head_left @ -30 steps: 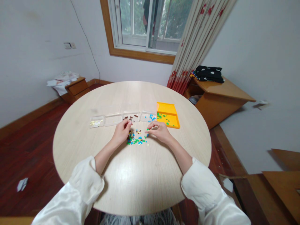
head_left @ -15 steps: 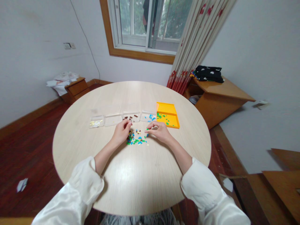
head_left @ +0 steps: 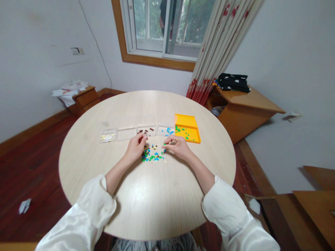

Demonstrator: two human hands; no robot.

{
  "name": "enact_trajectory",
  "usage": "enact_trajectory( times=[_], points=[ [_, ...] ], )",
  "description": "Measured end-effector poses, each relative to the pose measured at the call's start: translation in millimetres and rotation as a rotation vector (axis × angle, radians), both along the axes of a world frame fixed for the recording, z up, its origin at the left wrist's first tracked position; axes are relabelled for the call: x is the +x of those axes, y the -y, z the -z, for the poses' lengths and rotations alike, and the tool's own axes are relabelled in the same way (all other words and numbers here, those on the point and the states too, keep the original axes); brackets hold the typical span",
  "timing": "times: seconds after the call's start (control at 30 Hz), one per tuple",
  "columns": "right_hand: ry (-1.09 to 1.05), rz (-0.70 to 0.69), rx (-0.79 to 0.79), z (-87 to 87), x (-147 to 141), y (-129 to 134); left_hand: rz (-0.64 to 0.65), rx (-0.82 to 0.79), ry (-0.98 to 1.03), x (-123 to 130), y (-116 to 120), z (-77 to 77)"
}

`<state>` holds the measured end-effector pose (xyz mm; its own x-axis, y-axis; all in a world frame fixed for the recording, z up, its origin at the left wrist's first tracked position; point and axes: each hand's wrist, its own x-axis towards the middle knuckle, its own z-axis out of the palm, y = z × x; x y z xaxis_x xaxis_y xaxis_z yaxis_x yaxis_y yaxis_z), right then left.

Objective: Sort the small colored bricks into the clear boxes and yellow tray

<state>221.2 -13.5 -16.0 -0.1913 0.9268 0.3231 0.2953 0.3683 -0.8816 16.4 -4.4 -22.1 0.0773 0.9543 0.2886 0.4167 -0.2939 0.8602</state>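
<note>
A pile of small green, blue, yellow and brown pieces [head_left: 151, 157] lies on the round table [head_left: 157, 195] between my hands. My left hand [head_left: 135, 146] is closed in a pinch at the pile's left side; whatever its fingertips hold is too small to name. On the right, my right hand [head_left: 178, 146] pinches a green piece [head_left: 164, 144]. Beyond the hands stands a row of open boxes: one clear box with yellow pieces [head_left: 107, 136], one clear box [head_left: 126, 134], one with brown pieces [head_left: 151, 129], one with blue pieces [head_left: 168, 131], and an orange box [head_left: 197, 135] with green pieces.
Past the table's right edge is a wooden cabinet [head_left: 248, 101] with black cloth [head_left: 232, 82] on it. Papers [head_left: 69, 91] lie on a small wooden stand at the back left. A window and a curtain [head_left: 214, 45] are behind the table.
</note>
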Motion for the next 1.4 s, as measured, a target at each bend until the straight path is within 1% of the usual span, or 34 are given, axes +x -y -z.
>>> enact_trajectory(
  times=[0.1,0.27,0.4,0.6,0.7,0.9,1.0,1.2,1.4],
  points=[
    [0.0,-0.006,-0.006,-0.4,0,0,0.004,-0.007,0.016,0,0,-1.1],
    [-0.005,-0.013,-0.018,1.0,0,-1,0.001,0.009,-0.012,0,-1,-0.6],
    [0.006,-0.011,-0.001,2.1,0,-1,-0.001,0.011,-0.018,0,0,-0.5],
    [0.022,0.041,0.043,0.3,0,-1,-0.006,0.001,-0.016,1,1,-1.3],
    [0.003,0.139,0.091,-1.8,2,-4,-0.005,0.02,-0.004,0,1,-0.3],
    [-0.071,0.483,0.244,-3.7,19,-15,-0.012,0.042,-0.006,-1,-1,2.6],
    [-0.078,0.619,0.306,-4.2,29,-19,-0.009,0.043,-0.007,-1,-2,3.1],
    [-0.007,0.794,0.416,-1.1,40,-23,-0.01,0.046,-0.02,-1,-2,4.4],
    [0.029,0.825,0.431,0.5,42,-24,-0.011,0.048,-0.017,-1,-2,2.5]
  ],
)
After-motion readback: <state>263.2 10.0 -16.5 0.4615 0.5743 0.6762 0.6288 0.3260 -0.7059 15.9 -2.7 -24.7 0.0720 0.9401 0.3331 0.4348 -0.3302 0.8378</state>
